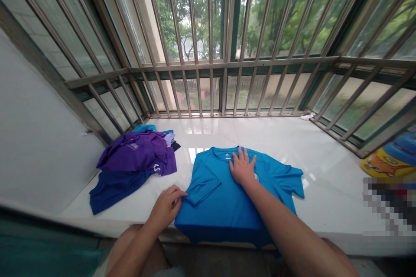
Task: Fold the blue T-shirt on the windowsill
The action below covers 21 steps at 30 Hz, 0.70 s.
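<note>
A blue T-shirt (pixel 224 207) lies spread on the white sill, its collar toward the window and its lower part hanging over the front edge. Its left-hand sleeve is folded inward across the body, while the other sleeve points out to the right. My left hand (pixel 167 205) pinches the shirt's left edge just below the folded sleeve. Flat on the chest near the collar rests my right hand (pixel 242 166), with its fingers spread. A small logo beside the right wrist is partly covered.
Crumpled purple and dark blue clothes (pixel 136 156) are heaped on the left of the glossy white sill (pixel 328 194). A yellow and blue container (pixel 393 156) stands at the far right, near a pixelated patch. Metal window bars (pixel 211 67) enclose the back and sides.
</note>
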Each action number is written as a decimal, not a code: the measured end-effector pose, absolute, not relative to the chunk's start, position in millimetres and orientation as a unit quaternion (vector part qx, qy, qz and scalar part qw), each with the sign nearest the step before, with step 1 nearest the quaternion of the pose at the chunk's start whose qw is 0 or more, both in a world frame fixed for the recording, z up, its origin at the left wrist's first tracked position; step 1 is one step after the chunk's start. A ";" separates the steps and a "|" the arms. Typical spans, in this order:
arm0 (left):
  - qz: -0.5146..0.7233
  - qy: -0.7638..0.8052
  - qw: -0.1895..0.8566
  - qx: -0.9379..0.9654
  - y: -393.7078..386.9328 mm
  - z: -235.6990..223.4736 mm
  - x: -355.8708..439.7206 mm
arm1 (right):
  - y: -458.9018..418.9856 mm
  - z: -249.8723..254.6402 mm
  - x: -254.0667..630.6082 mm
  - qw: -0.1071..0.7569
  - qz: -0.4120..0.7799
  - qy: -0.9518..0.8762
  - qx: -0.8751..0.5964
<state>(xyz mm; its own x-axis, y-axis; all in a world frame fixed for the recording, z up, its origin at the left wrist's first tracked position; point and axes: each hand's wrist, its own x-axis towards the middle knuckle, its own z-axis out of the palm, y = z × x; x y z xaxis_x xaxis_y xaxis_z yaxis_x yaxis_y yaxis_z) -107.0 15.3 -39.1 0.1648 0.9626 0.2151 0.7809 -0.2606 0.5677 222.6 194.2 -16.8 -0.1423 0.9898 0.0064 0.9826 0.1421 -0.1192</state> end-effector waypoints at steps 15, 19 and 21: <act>0.233 0.587 0.085 0.770 7.2 -44.7 -103.2 | 253.1 17.5 57.7 -0.019 0.195 -0.802 -0.564; 0.243 0.580 0.099 0.771 7.2 -45.4 -104.0 | 264.4 9.8 64.6 -0.033 0.211 -0.806 -0.551; 0.245 0.580 0.108 0.770 7.4 -44.5 -103.6 | 262.0 5.7 65.0 -0.019 0.210 -0.810 -0.547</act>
